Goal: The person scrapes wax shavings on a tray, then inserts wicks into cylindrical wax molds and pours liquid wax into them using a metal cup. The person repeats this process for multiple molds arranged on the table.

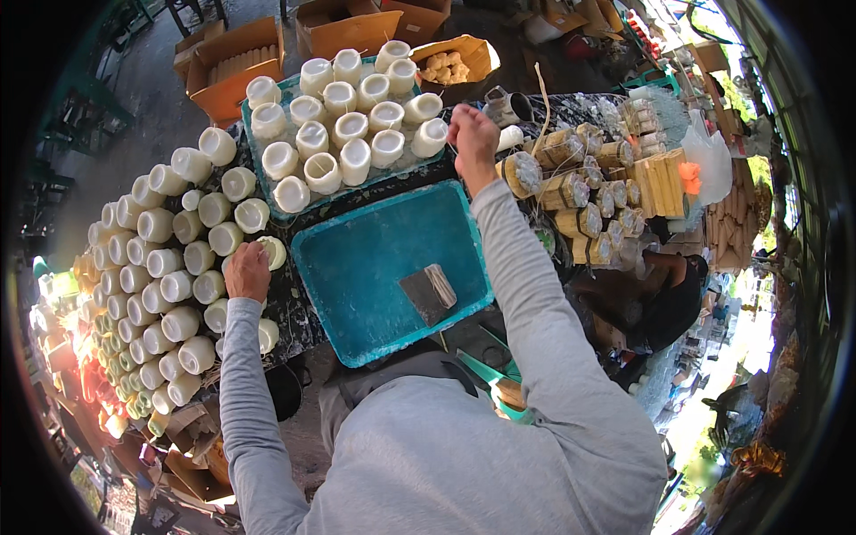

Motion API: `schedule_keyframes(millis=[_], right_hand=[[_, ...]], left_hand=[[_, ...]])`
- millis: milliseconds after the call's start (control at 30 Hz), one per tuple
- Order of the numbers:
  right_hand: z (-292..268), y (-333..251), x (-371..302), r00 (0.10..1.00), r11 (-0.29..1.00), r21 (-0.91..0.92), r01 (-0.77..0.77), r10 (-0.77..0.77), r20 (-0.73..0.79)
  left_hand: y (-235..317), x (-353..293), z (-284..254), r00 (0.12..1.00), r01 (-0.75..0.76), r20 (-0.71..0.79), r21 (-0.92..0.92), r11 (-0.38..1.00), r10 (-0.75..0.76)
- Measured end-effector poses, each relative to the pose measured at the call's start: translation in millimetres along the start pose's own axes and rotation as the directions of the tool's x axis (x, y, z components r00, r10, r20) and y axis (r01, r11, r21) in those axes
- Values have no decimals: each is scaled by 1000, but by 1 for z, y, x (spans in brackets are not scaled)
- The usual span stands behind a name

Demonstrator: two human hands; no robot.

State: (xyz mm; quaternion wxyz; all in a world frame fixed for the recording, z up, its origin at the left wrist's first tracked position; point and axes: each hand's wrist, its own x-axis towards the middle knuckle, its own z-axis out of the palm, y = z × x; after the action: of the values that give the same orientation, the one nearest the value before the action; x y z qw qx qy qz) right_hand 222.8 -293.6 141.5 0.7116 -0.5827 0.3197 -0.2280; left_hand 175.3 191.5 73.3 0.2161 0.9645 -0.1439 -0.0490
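My left hand (248, 272) is closed at the side of a short white candle jar (275, 253), at the right edge of a large group of similar jars (176, 285). Its fingertips are partly hidden against that jar. Farther off and to the right, my right hand (473, 138) is raised with its fingers drawn together, just right of a white jar (430, 136) at the corner of a teal tray (283, 214) filled with rows of such jars. What the right fingers hold, if anything, is too small to make out.
In front of me sits a turquoise basin (357, 349) with a dark flat block (426, 297) inside. Bundles of wrapped sticks (566, 192) and a metal pitcher (508, 107) stand at right. Cardboard boxes (236, 71) line the back. Another person (655, 299) is low at right.
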Motion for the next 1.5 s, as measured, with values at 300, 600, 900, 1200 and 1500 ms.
schedule_keyframes(millis=[300,600,900,1200,1500], right_hand=[[17,12,139,834,899,439,11,234,-500],[3,31,187,856,737,664,126,257,-448],[-1,49,165,887,896,425,131,86,-455],[33,-54,44,959,936,248,249,-203,-198],[27,-63,-110,932,972,220,85,-156,328]], left_hand=[[45,-90,-40,994,103,43,-136,985,-98],[69,-172,-55,968,244,97,-151,958,-231],[90,-197,-51,960,273,123,-207,939,-252],[108,-233,-40,947,318,113,-219,922,-300],[94,-259,-25,947,316,138,-263,912,-289]])
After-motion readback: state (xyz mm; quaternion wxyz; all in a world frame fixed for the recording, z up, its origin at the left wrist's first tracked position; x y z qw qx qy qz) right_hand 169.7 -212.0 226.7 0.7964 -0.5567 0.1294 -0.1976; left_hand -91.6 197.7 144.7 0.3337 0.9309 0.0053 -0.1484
